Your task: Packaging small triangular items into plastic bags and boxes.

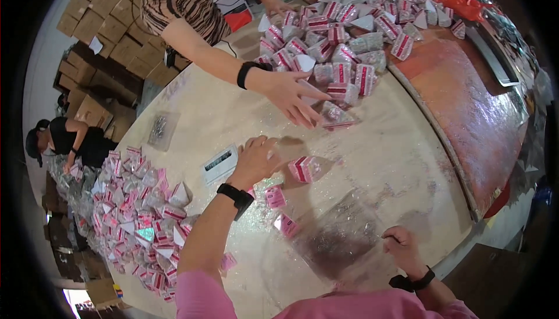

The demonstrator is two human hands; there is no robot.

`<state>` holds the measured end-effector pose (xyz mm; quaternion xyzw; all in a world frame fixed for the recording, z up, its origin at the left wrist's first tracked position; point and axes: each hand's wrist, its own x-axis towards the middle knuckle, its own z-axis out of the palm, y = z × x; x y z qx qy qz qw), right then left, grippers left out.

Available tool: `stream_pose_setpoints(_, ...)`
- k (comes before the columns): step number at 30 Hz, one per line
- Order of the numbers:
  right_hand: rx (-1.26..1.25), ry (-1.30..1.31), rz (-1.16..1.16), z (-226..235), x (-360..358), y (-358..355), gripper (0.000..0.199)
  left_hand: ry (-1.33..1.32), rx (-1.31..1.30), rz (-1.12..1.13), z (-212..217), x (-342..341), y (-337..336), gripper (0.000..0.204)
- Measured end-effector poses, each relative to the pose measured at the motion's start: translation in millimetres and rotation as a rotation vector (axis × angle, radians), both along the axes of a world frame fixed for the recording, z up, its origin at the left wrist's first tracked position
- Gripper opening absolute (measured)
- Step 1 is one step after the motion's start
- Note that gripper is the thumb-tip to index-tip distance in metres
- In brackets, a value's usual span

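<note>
— Where to find the pack?
— Near the middle of the frame: one pink-and-clear pack [304,169], lying on the table [407,156], just right of the left hand [256,157], apparently with no fingers on it

— And the fingers?
— On the left hand, bent and partly spread, with a pale patch by the tips; too blurred to tell whether holding anything. On the right hand [402,249], lower right of the frame, curled nearly closed, with a dark bit [393,237] at the tips; can't tell what kind of thing, or how firmly gripped

— Much done, by the look of it?
— Plenty, judging by the heaps: a big upper pile [343,34] beyond the co-worker's hand [291,93], and a left pile [140,220] at lower left. Can't tell which to count as finished and which as waiting

— Anything left?
— Probably that lone pack, being outside both heaps, plus two pink cards [275,197] loose below it. Also to note: a clear tray [338,234], or perhaps a sheet, at lower centre, and a white box [218,173] beside the left hand. No telling the final count from here
</note>
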<state>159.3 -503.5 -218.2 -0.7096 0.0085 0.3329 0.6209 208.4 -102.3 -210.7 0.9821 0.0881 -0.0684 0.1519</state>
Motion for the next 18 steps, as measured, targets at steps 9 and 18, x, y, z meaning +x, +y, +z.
stream_pose_setpoints(9, -0.052, -0.123, 0.097, 6.3, 2.5, 5.8, 0.009, -0.176, 0.173, -0.249, 6.4, 101.7, -112.5, 0.047)
stream_pose_setpoints(18, -0.081, -0.012, -0.024, -9.7, 8.8, -9.5, 0.011, 0.089, 0.096, -0.17, 2.1, 100.8, -88.1, 0.05)
